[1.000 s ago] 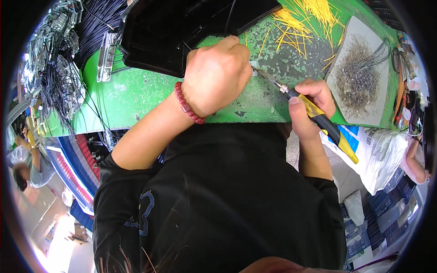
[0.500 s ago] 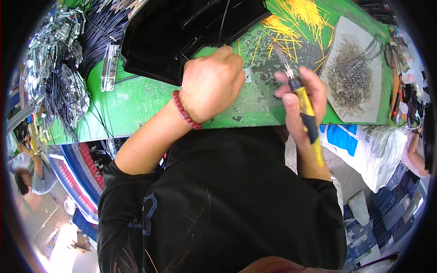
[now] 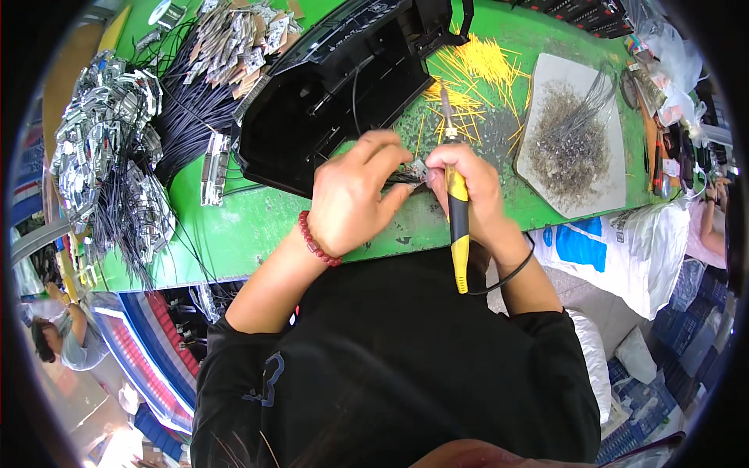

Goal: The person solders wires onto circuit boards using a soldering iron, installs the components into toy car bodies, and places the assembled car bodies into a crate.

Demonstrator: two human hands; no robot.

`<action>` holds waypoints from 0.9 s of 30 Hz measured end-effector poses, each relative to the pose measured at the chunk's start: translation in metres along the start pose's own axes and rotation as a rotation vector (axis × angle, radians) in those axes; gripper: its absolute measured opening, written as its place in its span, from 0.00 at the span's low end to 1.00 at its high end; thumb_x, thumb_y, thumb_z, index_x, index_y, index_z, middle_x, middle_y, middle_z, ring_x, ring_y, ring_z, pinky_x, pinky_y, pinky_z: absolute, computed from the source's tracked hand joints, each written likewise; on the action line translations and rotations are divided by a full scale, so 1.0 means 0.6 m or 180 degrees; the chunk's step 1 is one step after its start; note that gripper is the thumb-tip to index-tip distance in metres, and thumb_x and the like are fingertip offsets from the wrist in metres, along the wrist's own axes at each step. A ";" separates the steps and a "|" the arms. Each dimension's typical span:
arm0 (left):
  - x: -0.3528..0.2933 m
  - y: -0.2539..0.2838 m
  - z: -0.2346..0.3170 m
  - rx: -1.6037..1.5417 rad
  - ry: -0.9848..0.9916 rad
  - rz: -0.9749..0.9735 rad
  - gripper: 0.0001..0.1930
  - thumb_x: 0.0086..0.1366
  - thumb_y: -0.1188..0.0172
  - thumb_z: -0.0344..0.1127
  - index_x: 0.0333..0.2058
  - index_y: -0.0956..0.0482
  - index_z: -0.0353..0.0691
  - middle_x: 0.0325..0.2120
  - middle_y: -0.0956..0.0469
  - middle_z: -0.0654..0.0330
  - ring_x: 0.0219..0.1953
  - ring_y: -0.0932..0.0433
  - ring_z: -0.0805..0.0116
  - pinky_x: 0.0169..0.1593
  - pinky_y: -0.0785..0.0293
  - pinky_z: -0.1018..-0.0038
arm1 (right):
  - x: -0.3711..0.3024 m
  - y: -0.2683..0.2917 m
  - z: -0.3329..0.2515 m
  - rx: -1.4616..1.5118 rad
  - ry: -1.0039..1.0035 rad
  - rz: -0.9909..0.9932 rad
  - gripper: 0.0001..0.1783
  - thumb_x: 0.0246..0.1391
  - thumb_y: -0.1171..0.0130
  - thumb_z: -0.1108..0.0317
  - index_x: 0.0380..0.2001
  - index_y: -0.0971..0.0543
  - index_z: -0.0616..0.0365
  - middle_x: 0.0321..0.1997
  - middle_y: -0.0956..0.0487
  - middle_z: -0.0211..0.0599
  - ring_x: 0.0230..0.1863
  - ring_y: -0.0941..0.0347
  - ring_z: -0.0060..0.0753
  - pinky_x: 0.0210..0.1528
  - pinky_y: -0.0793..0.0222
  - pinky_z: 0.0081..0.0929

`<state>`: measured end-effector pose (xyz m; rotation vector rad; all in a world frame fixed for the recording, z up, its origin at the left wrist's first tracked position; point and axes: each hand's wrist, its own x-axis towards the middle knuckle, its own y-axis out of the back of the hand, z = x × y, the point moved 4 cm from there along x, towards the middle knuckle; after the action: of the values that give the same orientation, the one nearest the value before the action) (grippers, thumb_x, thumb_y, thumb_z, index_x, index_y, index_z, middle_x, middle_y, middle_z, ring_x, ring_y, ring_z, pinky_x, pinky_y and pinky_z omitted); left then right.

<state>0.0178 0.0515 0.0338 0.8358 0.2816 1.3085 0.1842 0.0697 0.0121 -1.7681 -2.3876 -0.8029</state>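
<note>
Pinched between the thumb and fingers of my left hand is a small grey part, its thin dark leads running back under my palm; that grip is closed tight on it. Right beside it, my right hand is wrapped shut around a yellow-and-black soldering iron, held with the metal tip pointing up and away from me and the cable trailing off the handle's lower end across my forearm. Both grips meet at the small part, fingertips touching or nearly so, low over the green surface.

Just beyond my left grip lies a large black plastic housing, open side up, tilted across the surface. Far off to the left of my left grip are a heap of shiny silver pieces with black wires, and beyond that a bundle of black cables. Up past the housing sits a pile of small silvery packets. To the right of my right grip rests a pale grey board carrying a mound of fine grey wire scraps. Between that board and the housing, just beyond the iron's tip, short yellow wire pieces are scattered. A clear strip-shaped piece lies left of the housing. Below the right edge of the surface, near my right elbow, stands a white sack with blue marking. A red bead bracelet circles my left wrist.
</note>
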 end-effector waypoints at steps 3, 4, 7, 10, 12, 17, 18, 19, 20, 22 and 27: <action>-0.007 -0.006 -0.002 0.0501 -0.0236 -0.0066 0.12 0.47 0.32 0.30 0.32 0.21 0.41 0.26 0.23 0.59 0.30 0.22 0.58 0.33 0.26 0.68 | 0.018 0.006 -0.006 -0.0115 0.0110 -0.0475 0.14 0.46 0.40 0.81 0.36 0.27 0.55 0.26 0.24 0.39 0.26 0.24 0.41 0.27 0.31 0.31; -0.006 -0.008 -0.002 0.0609 -0.0370 0.0129 0.08 0.48 0.32 0.32 0.29 0.21 0.42 0.22 0.25 0.61 0.27 0.24 0.60 0.30 0.28 0.68 | 0.021 0.006 -0.006 -0.0128 0.0050 -0.0438 0.14 0.46 0.39 0.81 0.36 0.27 0.55 0.26 0.24 0.39 0.26 0.24 0.42 0.27 0.31 0.32; -0.003 -0.020 -0.004 0.0958 -0.0456 0.0226 0.07 0.48 0.33 0.31 0.24 0.24 0.43 0.19 0.28 0.63 0.24 0.27 0.62 0.29 0.32 0.68 | 0.011 0.005 0.001 -0.0585 0.0211 0.0229 0.14 0.46 0.38 0.80 0.36 0.26 0.54 0.22 0.25 0.36 0.23 0.25 0.38 0.26 0.31 0.30; 0.000 -0.021 -0.002 0.1076 -0.0461 0.0193 0.07 0.48 0.33 0.32 0.23 0.25 0.43 0.19 0.29 0.63 0.25 0.27 0.62 0.28 0.33 0.68 | -0.008 0.000 -0.008 -0.0657 0.0573 0.0166 0.16 0.41 0.36 0.75 0.37 0.24 0.52 0.18 0.26 0.31 0.18 0.28 0.33 0.21 0.36 0.27; -0.001 -0.022 -0.002 0.1112 -0.0413 0.0100 0.06 0.48 0.34 0.30 0.25 0.23 0.42 0.20 0.27 0.62 0.26 0.26 0.61 0.30 0.31 0.68 | -0.015 -0.010 -0.018 -0.1170 0.0768 -0.0130 0.15 0.40 0.38 0.75 0.36 0.23 0.51 0.15 0.30 0.28 0.16 0.31 0.32 0.19 0.39 0.29; -0.006 0.005 0.007 0.0118 -0.0263 0.0369 0.17 0.53 0.41 0.17 0.43 0.22 0.32 0.37 0.20 0.48 0.42 0.20 0.51 0.47 0.24 0.66 | -0.021 -0.013 -0.014 -0.1452 0.0697 -0.0274 0.14 0.41 0.39 0.73 0.36 0.23 0.50 0.16 0.31 0.27 0.17 0.31 0.32 0.19 0.39 0.31; -0.008 0.022 0.020 -0.0019 -0.0270 0.0423 0.17 0.54 0.44 0.16 0.44 0.22 0.31 0.40 0.20 0.47 0.44 0.20 0.52 0.48 0.24 0.67 | -0.025 -0.014 -0.014 -0.1609 0.0628 -0.0409 0.14 0.41 0.38 0.72 0.36 0.23 0.50 0.16 0.31 0.27 0.18 0.31 0.32 0.19 0.38 0.31; -0.008 0.039 0.033 -0.0155 -0.0272 0.0478 0.18 0.56 0.46 0.15 0.46 0.23 0.30 0.42 0.20 0.47 0.47 0.20 0.52 0.49 0.24 0.68 | -0.027 -0.014 -0.013 -0.1604 0.0607 -0.0401 0.14 0.41 0.38 0.72 0.36 0.23 0.50 0.16 0.31 0.27 0.18 0.31 0.32 0.19 0.38 0.31; -0.011 0.052 0.042 -0.0457 -0.0098 0.0460 0.19 0.57 0.48 0.13 0.47 0.22 0.30 0.45 0.20 0.48 0.48 0.20 0.55 0.50 0.24 0.70 | -0.026 -0.013 -0.010 -0.1454 0.0547 -0.0359 0.14 0.42 0.39 0.72 0.36 0.23 0.49 0.17 0.30 0.27 0.19 0.30 0.32 0.20 0.37 0.31; -0.006 0.064 0.054 -0.0500 -0.0146 0.0285 0.18 0.57 0.48 0.13 0.46 0.22 0.31 0.44 0.20 0.49 0.47 0.20 0.55 0.50 0.24 0.70 | -0.024 -0.012 -0.005 -0.1284 0.0491 -0.0328 0.13 0.43 0.40 0.72 0.36 0.23 0.49 0.18 0.29 0.27 0.20 0.29 0.32 0.20 0.37 0.30; -0.017 0.035 0.037 -0.0503 -0.0525 0.0116 0.14 0.53 0.40 0.17 0.40 0.21 0.33 0.33 0.19 0.51 0.35 0.18 0.55 0.38 0.21 0.69 | -0.025 -0.005 0.010 -0.0469 0.0366 0.0008 0.18 0.40 0.41 0.80 0.38 0.24 0.53 0.25 0.22 0.34 0.23 0.25 0.32 0.26 0.30 0.27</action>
<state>0.0133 0.0342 0.0606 0.8118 0.0322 1.2695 0.1878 0.0585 0.0005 -1.7219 -2.3070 -1.0746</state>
